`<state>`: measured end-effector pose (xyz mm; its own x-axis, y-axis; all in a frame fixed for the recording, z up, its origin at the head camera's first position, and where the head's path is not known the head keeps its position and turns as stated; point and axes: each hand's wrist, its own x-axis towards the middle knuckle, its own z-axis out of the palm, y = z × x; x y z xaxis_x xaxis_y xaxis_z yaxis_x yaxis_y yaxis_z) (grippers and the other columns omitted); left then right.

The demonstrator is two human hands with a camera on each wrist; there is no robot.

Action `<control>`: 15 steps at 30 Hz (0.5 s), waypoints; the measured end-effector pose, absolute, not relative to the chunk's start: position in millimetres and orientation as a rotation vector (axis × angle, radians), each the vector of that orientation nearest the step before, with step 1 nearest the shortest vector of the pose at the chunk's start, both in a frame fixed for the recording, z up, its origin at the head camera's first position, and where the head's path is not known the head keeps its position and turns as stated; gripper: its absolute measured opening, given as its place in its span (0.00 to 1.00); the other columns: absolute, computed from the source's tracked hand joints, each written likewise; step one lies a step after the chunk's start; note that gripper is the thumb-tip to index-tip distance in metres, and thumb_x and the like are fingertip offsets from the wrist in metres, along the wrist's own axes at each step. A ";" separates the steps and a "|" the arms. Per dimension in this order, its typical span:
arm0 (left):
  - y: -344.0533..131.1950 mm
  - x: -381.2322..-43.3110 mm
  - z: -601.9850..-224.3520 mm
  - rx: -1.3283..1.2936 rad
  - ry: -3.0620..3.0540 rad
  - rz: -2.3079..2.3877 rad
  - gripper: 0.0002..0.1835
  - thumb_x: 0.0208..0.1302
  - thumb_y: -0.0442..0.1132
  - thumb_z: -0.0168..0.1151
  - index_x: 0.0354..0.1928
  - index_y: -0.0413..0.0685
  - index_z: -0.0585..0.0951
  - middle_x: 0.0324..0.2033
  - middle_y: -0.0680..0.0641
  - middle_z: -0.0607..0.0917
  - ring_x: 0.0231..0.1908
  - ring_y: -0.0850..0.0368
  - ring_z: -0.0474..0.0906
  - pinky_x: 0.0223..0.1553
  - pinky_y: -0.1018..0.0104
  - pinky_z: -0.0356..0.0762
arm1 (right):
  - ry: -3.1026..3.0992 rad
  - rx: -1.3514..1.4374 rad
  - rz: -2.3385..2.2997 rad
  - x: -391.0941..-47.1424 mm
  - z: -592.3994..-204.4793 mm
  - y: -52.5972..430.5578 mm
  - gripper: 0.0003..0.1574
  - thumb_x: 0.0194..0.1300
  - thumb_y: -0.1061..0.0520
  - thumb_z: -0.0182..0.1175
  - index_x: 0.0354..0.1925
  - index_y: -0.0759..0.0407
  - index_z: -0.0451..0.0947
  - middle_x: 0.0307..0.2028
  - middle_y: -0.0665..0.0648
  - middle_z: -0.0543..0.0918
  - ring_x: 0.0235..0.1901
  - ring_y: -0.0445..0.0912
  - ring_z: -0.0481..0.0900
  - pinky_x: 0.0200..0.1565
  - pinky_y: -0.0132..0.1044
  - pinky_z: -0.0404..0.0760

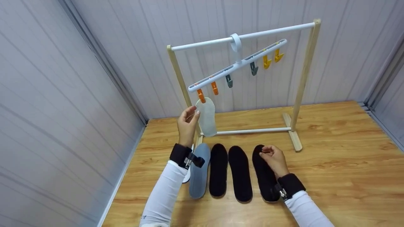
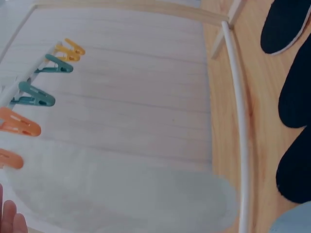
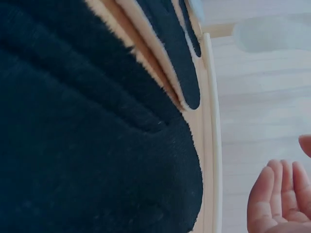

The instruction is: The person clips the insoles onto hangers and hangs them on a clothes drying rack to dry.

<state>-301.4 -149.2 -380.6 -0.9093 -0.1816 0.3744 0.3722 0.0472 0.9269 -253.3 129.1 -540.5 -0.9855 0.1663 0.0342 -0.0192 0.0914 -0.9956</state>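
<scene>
The pale insole hangs by its top from the outermost orange clip at the low end of the white hanger bar, above the worktop's back-left area. The left hand pinches its edge near the clip; steadying it there until the clip visibly bites seems wise. The right hand rests with curled fingers on the toe of the rightmost black insole, seemingly gripping it. Two more black insoles and a grey one lie alongside, before the wooden rack.

Left hand raised, fingers loosely curled; right hand low, fingers bent.
</scene>
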 end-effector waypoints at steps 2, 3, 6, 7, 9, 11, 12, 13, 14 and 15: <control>-147.2 -293.2 -376.7 -0.190 -1.925 -1.917 0.19 0.63 0.32 0.60 0.54 0.29 0.74 0.52 0.32 0.77 0.51 0.46 0.74 0.55 0.60 0.72 | -2.269 -0.153 1.948 -253.2 -541.1 130.3 0.16 0.57 0.68 0.61 0.44 0.74 0.72 0.42 0.66 0.78 0.34 0.41 0.75 0.37 0.25 0.73; -146.0 -289.6 -374.8 -0.187 -1.920 -1.909 0.18 0.63 0.31 0.60 0.53 0.28 0.74 0.51 0.31 0.77 0.51 0.46 0.75 0.54 0.60 0.72 | -2.294 -0.154 1.908 -253.4 -541.8 131.0 0.17 0.56 0.68 0.61 0.45 0.74 0.73 0.43 0.67 0.78 0.36 0.44 0.76 0.39 0.26 0.72; -143.2 -282.6 -371.8 -0.177 -1.898 -1.907 0.17 0.62 0.30 0.59 0.51 0.28 0.75 0.49 0.32 0.78 0.48 0.48 0.76 0.52 0.62 0.73 | -2.368 -0.143 1.812 -252.3 -542.8 133.0 0.18 0.55 0.67 0.62 0.44 0.73 0.73 0.46 0.69 0.77 0.40 0.53 0.76 0.42 0.33 0.73; -142.7 -281.5 -372.2 -0.173 -1.893 -1.909 0.16 0.62 0.30 0.59 0.51 0.28 0.76 0.49 0.33 0.79 0.48 0.49 0.76 0.52 0.62 0.73 | -2.394 -0.129 1.786 -251.8 -543.1 133.8 0.18 0.55 0.67 0.62 0.45 0.73 0.72 0.47 0.70 0.77 0.42 0.57 0.76 0.44 0.36 0.73; -141.5 -279.5 -373.4 -0.168 -1.887 -1.916 0.15 0.62 0.30 0.59 0.50 0.29 0.76 0.48 0.35 0.80 0.46 0.52 0.76 0.51 0.64 0.73 | -2.455 -0.093 1.733 -250.7 -544.7 135.4 0.19 0.55 0.66 0.62 0.45 0.74 0.71 0.48 0.72 0.75 0.45 0.62 0.75 0.48 0.43 0.73; -140.3 -277.8 -374.6 -0.175 -1.890 -1.915 0.15 0.63 0.30 0.59 0.49 0.29 0.76 0.46 0.36 0.80 0.46 0.53 0.76 0.51 0.65 0.73 | -2.513 -0.052 1.669 -249.4 -546.5 137.0 0.21 0.55 0.65 0.62 0.45 0.74 0.70 0.49 0.74 0.73 0.46 0.65 0.74 0.50 0.50 0.72; -140.2 -278.8 -377.4 -0.179 -1.892 -1.917 0.15 0.63 0.30 0.59 0.49 0.29 0.77 0.46 0.36 0.80 0.45 0.54 0.76 0.51 0.65 0.73 | -2.545 -0.031 1.624 -248.6 -547.5 137.8 0.21 0.55 0.65 0.62 0.46 0.74 0.70 0.50 0.74 0.72 0.47 0.66 0.73 0.51 0.52 0.71; -140.3 -280.4 -380.7 -0.183 -1.893 -1.919 0.14 0.63 0.30 0.59 0.49 0.29 0.77 0.46 0.36 0.81 0.45 0.54 0.76 0.51 0.65 0.73 | -2.572 -0.008 1.582 -248.1 -548.8 138.4 0.22 0.55 0.64 0.63 0.46 0.74 0.69 0.50 0.75 0.71 0.48 0.66 0.72 0.52 0.54 0.70; -140.5 -282.1 -384.1 -0.186 -1.896 -1.922 0.14 0.63 0.30 0.59 0.49 0.29 0.77 0.46 0.36 0.81 0.45 0.55 0.76 0.51 0.65 0.73 | -2.598 0.007 1.540 -247.5 -550.2 139.1 0.23 0.54 0.63 0.63 0.47 0.74 0.69 0.50 0.75 0.70 0.49 0.67 0.71 0.53 0.55 0.69; -140.5 -284.1 -387.9 -0.188 -1.898 -1.922 0.14 0.63 0.30 0.59 0.49 0.29 0.77 0.46 0.36 0.81 0.45 0.55 0.77 0.51 0.65 0.73 | -2.619 0.023 1.504 -247.0 -551.6 139.7 0.25 0.54 0.63 0.63 0.47 0.75 0.68 0.49 0.75 0.69 0.50 0.67 0.70 0.53 0.56 0.68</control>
<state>-284.1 -140.5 -387.9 -0.8984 -0.2052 0.3883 0.3909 0.0296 0.9200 -247.0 139.7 -551.6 -0.9925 0.0474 0.1126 -0.0734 0.5058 -0.8595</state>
